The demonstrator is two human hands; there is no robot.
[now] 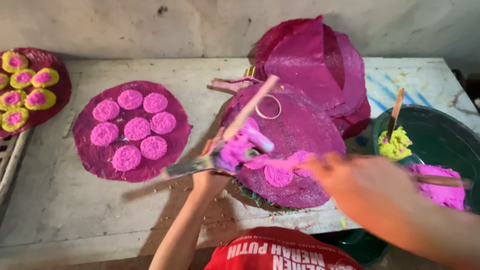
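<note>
Your left hand point(212, 162) is closed around a stick-handled tool point(240, 135) smeared with pink paste, holding it over the near edge of a magenta disc point(300, 125) on the table point(65, 210). Your right hand point(360, 182) is blurred; it sits just right of the left, over the same disc, and you cannot tell whether it grips anything. Between both hands lies one pink patty point(277, 176) on that disc. Left of your left hand lies another disc point(95, 160) carrying eight patties. Right of your right hand, a green bowl point(440, 130) holds pink paste point(440, 187) and yellow paste point(395, 145).
</note>
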